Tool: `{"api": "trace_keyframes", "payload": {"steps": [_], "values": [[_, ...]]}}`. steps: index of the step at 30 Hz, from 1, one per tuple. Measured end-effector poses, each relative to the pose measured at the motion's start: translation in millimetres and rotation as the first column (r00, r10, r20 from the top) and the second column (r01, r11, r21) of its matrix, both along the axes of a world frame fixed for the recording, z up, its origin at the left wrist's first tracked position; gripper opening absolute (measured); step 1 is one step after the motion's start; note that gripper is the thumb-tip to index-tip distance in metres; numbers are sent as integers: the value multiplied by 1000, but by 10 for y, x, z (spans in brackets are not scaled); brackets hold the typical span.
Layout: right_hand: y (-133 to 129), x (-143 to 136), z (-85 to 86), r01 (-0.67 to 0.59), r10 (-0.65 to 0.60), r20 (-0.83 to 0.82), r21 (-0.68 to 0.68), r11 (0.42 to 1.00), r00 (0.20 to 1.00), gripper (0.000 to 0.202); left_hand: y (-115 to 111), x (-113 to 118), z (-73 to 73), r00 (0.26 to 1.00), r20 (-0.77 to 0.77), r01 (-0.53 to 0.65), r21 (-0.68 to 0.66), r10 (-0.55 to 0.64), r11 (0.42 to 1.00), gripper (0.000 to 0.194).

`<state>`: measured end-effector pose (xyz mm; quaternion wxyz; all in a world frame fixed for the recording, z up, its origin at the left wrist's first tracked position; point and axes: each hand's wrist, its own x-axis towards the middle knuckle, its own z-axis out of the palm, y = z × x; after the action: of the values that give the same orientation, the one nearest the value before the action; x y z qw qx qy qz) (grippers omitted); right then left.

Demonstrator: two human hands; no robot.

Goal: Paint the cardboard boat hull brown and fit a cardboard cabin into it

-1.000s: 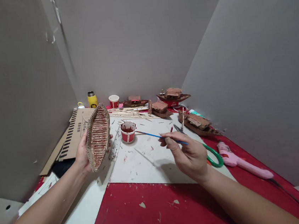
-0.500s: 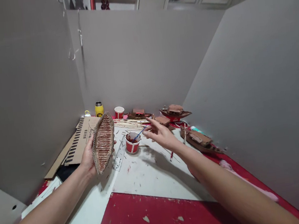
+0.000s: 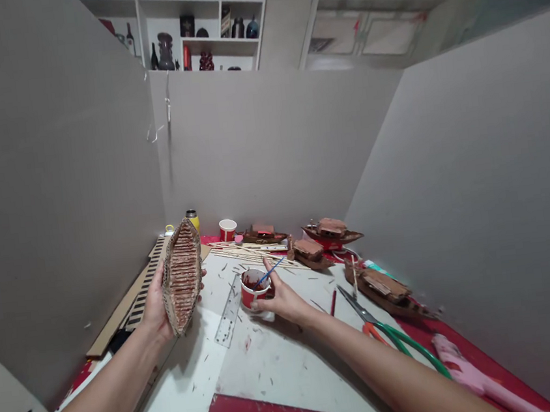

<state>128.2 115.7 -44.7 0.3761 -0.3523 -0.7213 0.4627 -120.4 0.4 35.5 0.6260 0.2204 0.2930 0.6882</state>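
My left hand is closed around a cardboard model boat hull, held upright with its inside toward me. Reddish-brown strips run across the hull's inside, and its rim shows corrugated edges. My right hand grips a red and white paper cup from its right side, thumb in front and a finger stretched up behind. Dark reddish-brown paint coats the cup's inside. A blue-handled paintbrush leans in it, its handle passing near my fingers. Left of the cup lies a clear ruler.
Several finished brown model boats stand along the back and right. Thin wooden sticks lie behind the cup. Scissors with green and orange handles rest at right, near a pink cloth-like item. Another paper cup and a yellow bottle stand behind.
My right hand has come down from above the cup and closed on its side. The boat hull stays in my left hand. The view has tilted up, showing more shelf; the scissors are now uncovered.
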Motion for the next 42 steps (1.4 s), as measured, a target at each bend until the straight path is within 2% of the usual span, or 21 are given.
{"api": "trace_keyframes", "payload": {"steps": [6, 11, 15, 18, 19, 21, 24, 27, 31, 33, 37, 39, 42], "values": [[70, -69, -52, 42, -43, -44, -23, 999, 998, 119, 11, -47, 12, 1000, -25, -7, 10, 8, 1000, 52], [251, -225, 131, 109, -107, -65, 16, 994, 992, 111, 21, -94, 62, 998, -25, -62, -9, 62, 998, 55], [618, -621, 345, 221, -212, -85, 117, 968, 974, 106, 29, -121, 123, 995, 6, -99, -15, 99, 995, 58], [947, -1028, 430, 324, -316, -73, 177, 930, 946, 94, 43, -152, 134, 994, 36, -107, 10, 107, 994, 56], [1052, -1166, 441, 359, -353, -64, 192, 914, 933, 84, 51, -169, 130, 993, 44, -115, 19, 114, 993, 55], [1244, -1424, 439, 418, -418, -47, 221, 881, 907, 47, 75, -210, 115, 991, 50, -128, 26, 126, 991, 55], [1478, -1736, 393, 462, -476, -7, 253, 850, 879, 35, 118, -267, 96, 987, 52, -155, 6, 154, 988, 55], [1651, -1935, 298, 478, -508, 51, 272, 835, 860, 36, 152, -292, 91, 975, 81, -204, -39, 206, 978, 54], [1789, -2064, 118, 481, -535, 148, 287, 828, 832, 36, 188, -292, 89, 962, 145, -220, -86, 231, 972, 51], [1830, -2096, 43, 478, -541, 195, 293, 828, 818, 48, 205, -286, 86, 958, 163, -225, -88, 236, 971, 50], [1903, -2129, -31, 494, -577, 233, 331, 804, 783, 96, 226, -251, 80, 962, 130, -225, -122, 241, 967, 50], [1947, -2135, -53, 503, -596, 236, 354, 789, 768, 101, 231, -227, 75, 963, 118, -226, -131, 242, 965, 50], [2024, -2143, -103, 503, -605, 260, 365, 783, 753, 94, 240, -205, 53, 964, 133, -215, -121, 230, 969, 49]]}}
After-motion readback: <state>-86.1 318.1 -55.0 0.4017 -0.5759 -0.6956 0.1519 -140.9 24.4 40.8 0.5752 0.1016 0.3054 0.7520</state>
